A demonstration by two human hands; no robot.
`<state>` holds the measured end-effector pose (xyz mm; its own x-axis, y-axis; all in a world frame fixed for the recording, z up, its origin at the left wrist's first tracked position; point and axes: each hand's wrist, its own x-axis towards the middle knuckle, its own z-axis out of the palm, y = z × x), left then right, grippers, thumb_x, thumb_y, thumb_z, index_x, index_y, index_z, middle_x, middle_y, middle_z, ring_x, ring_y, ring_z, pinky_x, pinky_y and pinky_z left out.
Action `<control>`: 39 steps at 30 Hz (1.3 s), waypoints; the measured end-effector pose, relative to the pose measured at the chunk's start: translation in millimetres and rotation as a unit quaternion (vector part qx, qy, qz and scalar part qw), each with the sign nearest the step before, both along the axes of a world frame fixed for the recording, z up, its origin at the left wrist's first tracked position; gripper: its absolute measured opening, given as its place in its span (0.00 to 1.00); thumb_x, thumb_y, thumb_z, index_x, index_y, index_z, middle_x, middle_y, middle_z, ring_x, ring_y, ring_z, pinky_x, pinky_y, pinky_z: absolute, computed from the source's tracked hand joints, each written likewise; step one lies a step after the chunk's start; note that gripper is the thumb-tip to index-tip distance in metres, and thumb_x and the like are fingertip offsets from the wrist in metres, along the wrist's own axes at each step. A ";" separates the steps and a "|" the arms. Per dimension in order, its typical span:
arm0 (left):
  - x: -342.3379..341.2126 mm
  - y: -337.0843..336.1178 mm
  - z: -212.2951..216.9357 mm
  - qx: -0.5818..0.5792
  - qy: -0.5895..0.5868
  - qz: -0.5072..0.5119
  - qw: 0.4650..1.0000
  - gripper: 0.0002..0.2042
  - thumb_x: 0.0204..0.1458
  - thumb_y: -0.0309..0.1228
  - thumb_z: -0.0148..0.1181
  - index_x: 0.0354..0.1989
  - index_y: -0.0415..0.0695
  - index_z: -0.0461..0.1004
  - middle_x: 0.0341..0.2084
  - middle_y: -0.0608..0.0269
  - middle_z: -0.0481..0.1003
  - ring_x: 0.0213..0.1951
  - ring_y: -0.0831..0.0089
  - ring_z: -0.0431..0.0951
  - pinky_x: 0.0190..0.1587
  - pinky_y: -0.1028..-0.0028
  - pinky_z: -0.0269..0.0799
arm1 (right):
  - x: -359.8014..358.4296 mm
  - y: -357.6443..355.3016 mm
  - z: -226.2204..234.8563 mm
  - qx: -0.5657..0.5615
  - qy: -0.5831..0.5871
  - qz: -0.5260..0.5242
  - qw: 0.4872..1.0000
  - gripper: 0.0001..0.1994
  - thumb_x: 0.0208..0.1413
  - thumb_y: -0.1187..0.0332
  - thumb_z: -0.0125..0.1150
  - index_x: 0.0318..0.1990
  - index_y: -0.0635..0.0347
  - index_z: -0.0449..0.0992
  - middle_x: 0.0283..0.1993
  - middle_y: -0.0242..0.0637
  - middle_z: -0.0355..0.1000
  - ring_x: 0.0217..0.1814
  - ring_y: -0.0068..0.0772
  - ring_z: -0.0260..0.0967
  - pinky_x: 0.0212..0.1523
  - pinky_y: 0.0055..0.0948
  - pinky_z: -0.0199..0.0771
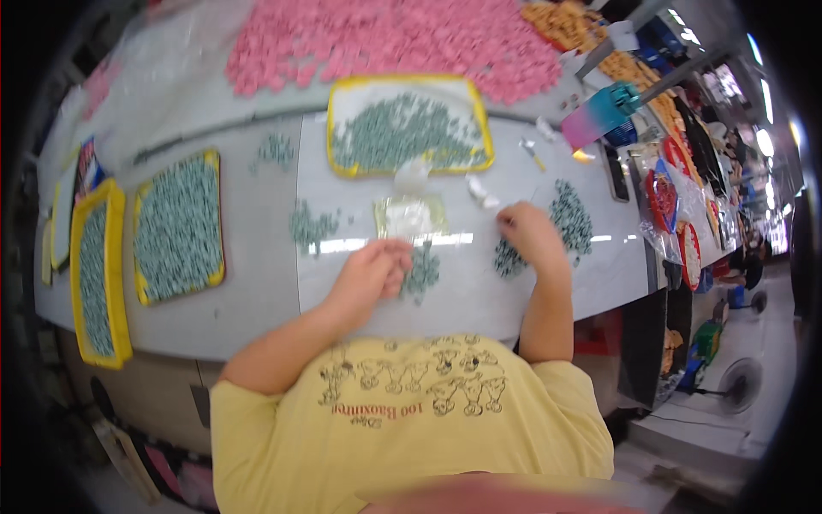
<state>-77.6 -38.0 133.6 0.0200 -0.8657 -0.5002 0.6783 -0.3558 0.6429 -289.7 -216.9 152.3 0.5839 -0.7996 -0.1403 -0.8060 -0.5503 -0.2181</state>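
My left hand (373, 272) is closed, its fingers curled together beside a small pile of grey-green pieces (423, 274). What its fingertips hold, if anything, is too small to make out. Over another little heap of green pieces (509, 260) my right hand (529, 233) makes a pinch, thumb against fingers; anything in it is hidden. A larger green heap (572, 219) lies just right of that hand. Between the hands, a little farther off, rests a flat pale packet with a white middle (411, 216). Crumpled white tissue (482, 192) lies beyond the right hand.
A yellow-rimmed tray (335, 128) of green pieces stands beyond the packet. Two more yellow trays (125, 283) (214, 281) are at left. Pink pieces (385, 38) cover the far table. A teal-and-pink bottle (604, 116), phone (616, 171) and red baskets (661, 199) are at right.
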 end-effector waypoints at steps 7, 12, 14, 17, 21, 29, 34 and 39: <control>-139.0 -22.4 174.2 -0.005 -0.013 0.010 1.000 0.12 0.55 0.22 0.44 0.48 0.36 0.62 0.32 0.60 0.67 0.19 0.84 0.56 0.18 0.84 0.52 | -148.9 -11.7 164.0 -0.001 -0.074 -0.037 0.997 0.04 0.43 0.76 0.54 0.29 0.63 0.72 0.32 0.46 0.65 0.36 0.47 0.66 0.37 0.37 0.67; -231.3 -28.0 223.0 0.005 0.081 0.043 0.996 0.12 0.57 0.26 0.44 0.48 0.37 0.61 0.25 0.66 0.66 0.17 0.85 0.55 0.16 0.86 0.49 | -245.5 -14.6 220.1 0.015 -0.086 -0.044 0.995 0.04 0.44 0.77 0.51 0.29 0.63 0.71 0.34 0.47 0.65 0.39 0.47 0.66 0.39 0.37 0.67; -255.5 -33.1 234.3 0.036 0.107 0.039 0.993 0.10 0.58 0.30 0.44 0.45 0.39 0.62 0.23 0.69 0.63 0.15 0.85 0.53 0.15 0.85 0.48 | -272.7 -15.5 226.1 0.018 -0.064 -0.042 0.997 0.05 0.46 0.77 0.48 0.30 0.64 0.71 0.35 0.48 0.65 0.40 0.48 0.66 0.40 0.38 0.68; -270.2 -28.2 225.8 0.038 0.191 0.045 0.980 0.10 0.59 0.36 0.42 0.37 0.42 0.63 0.18 0.72 0.58 0.14 0.84 0.52 0.13 0.84 0.46 | -290.6 -9.7 219.8 -0.016 -0.082 -0.050 0.995 0.06 0.47 0.76 0.48 0.31 0.63 0.72 0.35 0.47 0.67 0.39 0.47 0.67 0.40 0.38 0.69; -269.4 -17.2 203.3 0.019 0.278 0.060 0.959 0.12 0.59 0.39 0.40 0.30 0.45 0.61 0.15 0.72 0.55 0.14 0.83 0.51 0.13 0.82 0.45 | -289.6 -2.7 195.4 -0.024 -0.047 -0.053 0.997 0.07 0.48 0.75 0.47 0.31 0.62 0.72 0.34 0.48 0.68 0.38 0.47 0.68 0.39 0.38 0.70; -282.7 -12.3 193.3 0.042 0.188 0.070 0.979 0.08 0.57 0.30 0.43 0.38 0.37 0.63 0.22 0.66 0.61 0.19 0.80 0.57 0.19 0.81 0.53 | -297.2 8.0 191.5 0.004 -0.045 -0.075 0.996 0.06 0.44 0.75 0.51 0.31 0.62 0.73 0.35 0.47 0.68 0.39 0.47 0.68 0.40 0.39 0.69; -289.3 -6.0 202.1 -0.001 0.094 0.054 0.994 0.08 0.56 0.26 0.45 0.42 0.36 0.64 0.26 0.63 0.65 0.22 0.80 0.60 0.21 0.82 0.56 | -291.8 11.9 187.4 0.099 -0.202 -0.041 0.974 0.09 0.41 0.76 0.54 0.34 0.60 0.74 0.40 0.44 0.63 0.43 0.44 0.65 0.44 0.34 0.66; -287.4 6.3 190.9 -0.035 0.150 0.063 0.986 0.08 0.56 0.27 0.47 0.40 0.36 0.64 0.27 0.64 0.65 0.22 0.82 0.60 0.21 0.84 0.57 | -289.7 27.1 187.7 0.072 -0.304 0.000 0.950 0.07 0.43 0.76 0.54 0.32 0.61 0.73 0.39 0.41 0.63 0.42 0.42 0.64 0.43 0.33 0.66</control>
